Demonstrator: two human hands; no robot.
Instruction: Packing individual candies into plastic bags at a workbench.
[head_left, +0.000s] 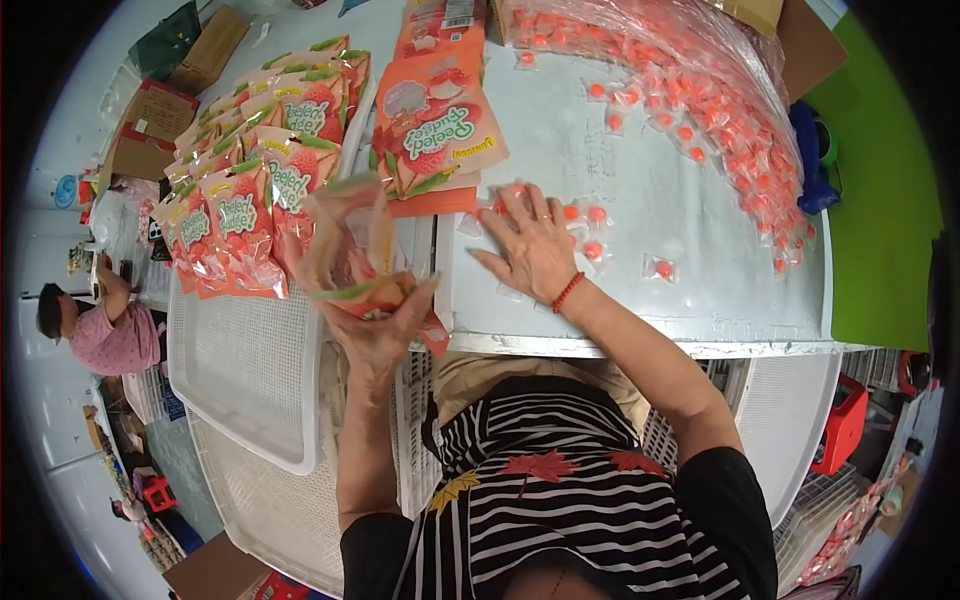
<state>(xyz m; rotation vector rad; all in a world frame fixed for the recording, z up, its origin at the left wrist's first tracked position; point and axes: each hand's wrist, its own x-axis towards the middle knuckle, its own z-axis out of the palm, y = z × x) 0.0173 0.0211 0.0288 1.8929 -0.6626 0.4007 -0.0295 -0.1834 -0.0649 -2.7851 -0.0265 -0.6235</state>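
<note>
My left hand [372,335] grips an open-topped pink candy pouch [345,240] from below, its mouth spread and facing up beside the table's edge. A little red shows inside; how full it is cannot be made out. My right hand [540,250], with a red bead bracelet at the wrist, rests palm down on the table [540,325] with fingers spread. Small clear-wrapped red candies [593,250] lie under and around its fingers. One wrapped candy [660,268] sits apart to the right. Just beyond my hands is a stack of flat pink pouches [435,130].
Many upright pink pouches [240,215] stand at the left in a white tray. A large heap of wrapped candies [710,130] on clear plastic curves along the table's far right. White mesh trays [245,370] sit at lower left. Another person [115,335] is farther left.
</note>
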